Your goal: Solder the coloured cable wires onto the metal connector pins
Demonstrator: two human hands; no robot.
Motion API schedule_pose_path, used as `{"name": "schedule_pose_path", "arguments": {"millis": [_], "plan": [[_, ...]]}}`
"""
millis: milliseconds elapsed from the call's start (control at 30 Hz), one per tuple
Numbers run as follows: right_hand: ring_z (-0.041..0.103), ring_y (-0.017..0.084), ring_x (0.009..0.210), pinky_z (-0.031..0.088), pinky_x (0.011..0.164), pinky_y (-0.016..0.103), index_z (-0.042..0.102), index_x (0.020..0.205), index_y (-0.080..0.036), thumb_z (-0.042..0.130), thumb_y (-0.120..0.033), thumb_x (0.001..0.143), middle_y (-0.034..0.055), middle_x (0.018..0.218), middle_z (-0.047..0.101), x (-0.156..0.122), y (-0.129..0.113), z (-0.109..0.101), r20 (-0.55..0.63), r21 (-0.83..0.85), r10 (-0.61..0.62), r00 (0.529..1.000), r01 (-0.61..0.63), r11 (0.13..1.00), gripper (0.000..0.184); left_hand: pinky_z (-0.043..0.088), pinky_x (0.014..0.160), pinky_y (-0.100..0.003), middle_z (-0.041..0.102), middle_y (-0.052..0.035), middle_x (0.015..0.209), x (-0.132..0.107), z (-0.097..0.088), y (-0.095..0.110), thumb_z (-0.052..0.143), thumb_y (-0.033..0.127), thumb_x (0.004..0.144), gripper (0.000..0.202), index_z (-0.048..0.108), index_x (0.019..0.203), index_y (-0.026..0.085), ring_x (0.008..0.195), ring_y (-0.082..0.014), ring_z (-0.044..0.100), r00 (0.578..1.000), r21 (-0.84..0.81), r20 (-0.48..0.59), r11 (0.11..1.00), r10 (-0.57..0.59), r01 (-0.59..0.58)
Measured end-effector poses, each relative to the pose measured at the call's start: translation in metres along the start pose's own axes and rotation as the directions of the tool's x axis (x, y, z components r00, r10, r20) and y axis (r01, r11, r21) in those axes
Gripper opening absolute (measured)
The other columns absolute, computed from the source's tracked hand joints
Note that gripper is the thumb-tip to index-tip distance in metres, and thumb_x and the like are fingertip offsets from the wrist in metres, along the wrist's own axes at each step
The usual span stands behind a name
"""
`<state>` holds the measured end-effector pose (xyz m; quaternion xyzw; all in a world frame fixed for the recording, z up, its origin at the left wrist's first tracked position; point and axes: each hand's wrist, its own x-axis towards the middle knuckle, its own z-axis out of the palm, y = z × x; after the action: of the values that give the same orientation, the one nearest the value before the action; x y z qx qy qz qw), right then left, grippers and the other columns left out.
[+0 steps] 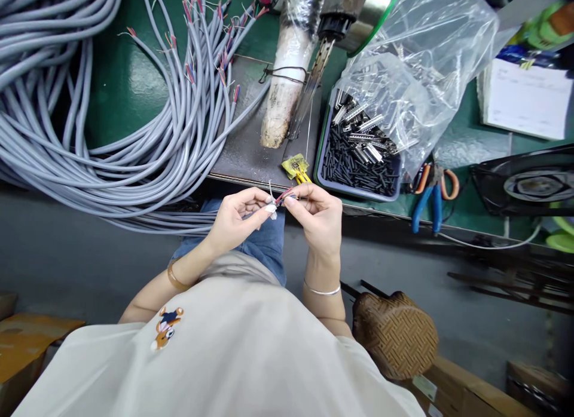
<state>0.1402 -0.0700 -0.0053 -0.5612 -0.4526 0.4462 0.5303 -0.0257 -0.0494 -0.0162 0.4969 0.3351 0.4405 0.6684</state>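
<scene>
At the table's front edge, above my lap, my left hand (237, 218) pinches the stripped end of a cable between thumb and fingers. Pale loose strands stick up there. Thin red and dark wires (283, 196) fan out from that end toward my right hand (319, 218), whose thumb and forefinger are closed on their tips. The held cable's sheath is mostly hidden by my left hand. Just beyond my fingers lies a yellow cutter-like tool (301, 171). A large bundle of grey cables (147, 160) with bared, coloured wire ends lies on the left.
A bin (359, 191) holds short black tubes and metal connectors, partly under a clear plastic bag (430, 64). Pliers (433, 190) hang over the table edge. A soldering iron stand-like metal piece (314, 82) and a wrapped white roll (287, 88) stand ahead. A stool (397, 336) is behind right.
</scene>
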Motion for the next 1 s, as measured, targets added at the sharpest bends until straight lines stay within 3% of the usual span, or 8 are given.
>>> {"name": "schedule_pose_path", "arguments": {"millis": [133,267,467,633,800,900,1000], "plan": [[0.051,0.008,0.056,0.034,0.043,0.020,0.073,0.075,-0.022,0.083,-0.049,0.075,0.0007,0.076,0.069,0.001,0.000,0.000,0.013,0.005,0.018,1.000,-0.018,1.000,0.029,0.044,0.043,-0.014,0.069,-0.0007,0.068,0.001,-0.002,0.002,0.077,0.028,0.084,0.018,0.068,0.087,0.012,0.046,-0.0040,0.053,0.998,-0.065,0.025,0.996,-0.054,0.056],[0.052,0.009,0.057,0.033,0.043,0.020,0.073,0.074,-0.022,0.082,-0.045,0.075,0.0004,0.072,0.066,-0.001,-0.001,-0.001,-0.006,-0.020,0.027,1.000,-0.027,0.999,0.025,0.045,0.048,-0.015,0.070,-0.0006,0.069,0.002,-0.002,0.005,0.076,0.023,0.083,0.013,0.069,0.085,0.013,0.050,-0.0047,0.056,0.999,-0.019,0.041,0.999,-0.034,0.034],[0.035,0.005,0.048,0.023,0.043,0.022,0.072,0.074,-0.020,0.078,-0.032,0.076,-0.0028,0.064,0.059,-0.003,-0.005,-0.009,0.023,-0.094,0.028,0.999,-0.026,0.995,0.014,0.052,0.064,-0.017,0.071,-0.0020,0.075,0.002,-0.002,0.007,0.074,0.017,0.081,0.006,0.069,0.082,0.013,0.066,-0.0083,0.066,0.996,0.094,0.084,0.995,-0.037,0.029],[0.029,0.003,0.046,0.019,0.044,0.023,0.071,0.077,-0.019,0.073,-0.030,0.079,-0.0039,0.066,0.059,-0.004,-0.007,-0.010,0.088,-0.162,0.010,0.996,0.004,0.987,0.011,0.048,0.059,-0.017,0.065,0.0020,0.067,0.005,0.001,0.005,0.079,0.022,0.078,0.015,0.068,0.081,0.013,0.057,-0.0053,0.056,0.982,0.026,0.125,0.990,-0.144,0.142],[0.029,0.003,0.048,0.020,0.045,0.024,0.067,0.075,-0.019,0.070,-0.027,0.083,-0.0040,0.069,0.059,-0.010,-0.006,0.004,-0.021,-0.230,-0.162,0.986,0.153,0.961,0.011,0.046,0.055,-0.018,0.068,0.0000,0.074,0.006,0.005,0.001,0.084,0.038,0.076,0.029,0.072,0.086,0.014,0.057,-0.0055,0.056,0.992,-0.075,-0.010,0.989,-0.126,0.125],[0.028,0.004,0.047,0.020,0.044,0.024,0.066,0.076,-0.020,0.069,-0.031,0.084,-0.0048,0.065,0.056,-0.011,-0.003,0.011,-0.071,-0.210,-0.130,0.989,0.113,0.971,0.014,0.044,0.048,-0.018,0.066,-0.0003,0.075,0.004,0.008,0.001,0.080,0.041,0.080,0.029,0.070,0.087,0.015,0.053,-0.0059,0.056,0.995,-0.046,-0.063,0.996,-0.083,0.080],[0.032,0.006,0.047,0.023,0.044,0.024,0.066,0.077,-0.021,0.072,-0.037,0.084,-0.0058,0.060,0.051,-0.011,0.000,0.011,-0.076,-0.129,-0.054,0.996,0.044,0.991,0.019,0.049,0.058,-0.019,0.066,-0.0013,0.077,0.003,0.012,0.002,0.074,0.035,0.085,0.020,0.069,0.086,0.015,0.064,-0.0092,0.062,0.993,0.070,-0.116,0.997,0.035,-0.026]]}}
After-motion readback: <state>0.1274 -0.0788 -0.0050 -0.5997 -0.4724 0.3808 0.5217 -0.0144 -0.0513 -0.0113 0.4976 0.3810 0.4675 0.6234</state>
